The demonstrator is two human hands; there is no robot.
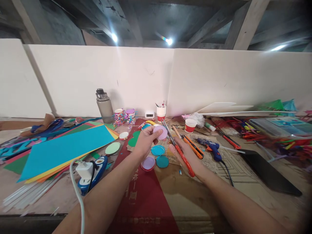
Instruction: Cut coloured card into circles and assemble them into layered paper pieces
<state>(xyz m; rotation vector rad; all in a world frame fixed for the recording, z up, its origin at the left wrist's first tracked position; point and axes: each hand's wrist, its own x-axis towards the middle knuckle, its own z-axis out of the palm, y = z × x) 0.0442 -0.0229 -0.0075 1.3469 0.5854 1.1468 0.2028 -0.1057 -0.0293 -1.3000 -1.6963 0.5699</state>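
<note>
The left hand [145, 140] pinches one pink disc [160, 132]; the right hand [186, 153] grips one pair of scissors [179, 150]. Three more discs [158, 150] lie mid-desk [243, 195], below the hands.

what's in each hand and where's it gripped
Left hand pinches the pink paper disc by its lower left edge; right hand holds the orange-handled scissors around the handles.

Pale characters on the red paper strip [143, 198] below the hands were too blurred to read.
</note>
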